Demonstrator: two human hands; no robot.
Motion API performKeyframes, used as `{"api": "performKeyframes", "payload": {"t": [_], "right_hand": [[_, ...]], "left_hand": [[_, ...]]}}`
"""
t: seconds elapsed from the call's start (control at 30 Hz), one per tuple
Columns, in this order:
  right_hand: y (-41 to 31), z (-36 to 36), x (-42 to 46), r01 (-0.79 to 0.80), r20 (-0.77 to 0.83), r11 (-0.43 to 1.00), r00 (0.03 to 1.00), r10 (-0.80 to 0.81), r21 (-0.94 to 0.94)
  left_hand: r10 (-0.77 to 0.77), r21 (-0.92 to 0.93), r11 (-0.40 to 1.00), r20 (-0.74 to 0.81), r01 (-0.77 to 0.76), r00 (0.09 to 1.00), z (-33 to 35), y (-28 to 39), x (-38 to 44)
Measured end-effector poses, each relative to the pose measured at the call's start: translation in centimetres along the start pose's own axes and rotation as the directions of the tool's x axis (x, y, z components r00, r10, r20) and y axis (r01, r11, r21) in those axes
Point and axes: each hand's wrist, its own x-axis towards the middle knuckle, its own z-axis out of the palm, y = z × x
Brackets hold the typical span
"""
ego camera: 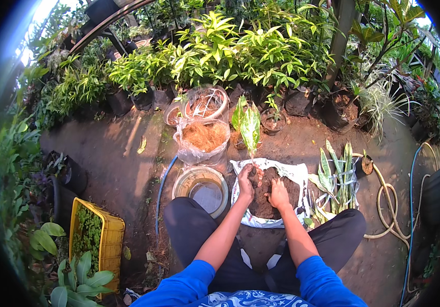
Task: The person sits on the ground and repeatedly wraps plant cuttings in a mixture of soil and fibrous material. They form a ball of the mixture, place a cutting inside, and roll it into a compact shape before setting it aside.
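An opened white plastic sack (301,180) of dark potting soil (264,203) lies before me, between my bent knees. My left hand (246,183) is at the sack's left side, its fingers around the lower stem of a plant cutting with variegated green and cream leaves (251,128). Reddish-brown matter, perhaps its root ball, shows beside those fingers. My right hand (278,193) rests on the soil with its fingers spread and partly sunk in it; nothing is seen in its grasp.
Left of the sack stand a round basin (177,184) and a plastic bag of brown fibre (204,136). Bundled snake plants (333,176) and a coiled hose (392,207) lie right. Potted plants (220,50) line the back; a yellow crate (111,238) stands at left.
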Motion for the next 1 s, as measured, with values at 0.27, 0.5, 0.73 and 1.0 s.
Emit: {"api": "performKeyframes", "payload": {"t": [0.27,0.5,0.73,1.0], "right_hand": [[-0.6,-0.2,-1.0,0.063,-0.135,0.997,0.989,-0.056,0.048],[1.1,0.5,-2.6,0.073,-0.214,0.997,0.974,-0.070,0.007],[1.2,-2.0,-4.0,0.074,-0.180,0.997,0.981,-0.075,-0.015],[2.6,-1.9,-2.0,0.048,-0.316,0.927,0.946,0.078,0.372]], "left_hand": [[0.016,-0.077,0.997,-0.026,-0.018,1.000,-0.3,0.4,0.0],[0.023,-0.116,0.993,-0.024,-0.025,0.999,0.5,1.2,-0.9],[0.036,-0.120,0.992,-0.048,-0.042,0.998,-1.0,-1.1,0.8],[-0.082,-0.156,0.985,-0.031,0.076,0.996,1.1,0.8,-1.2]]}}
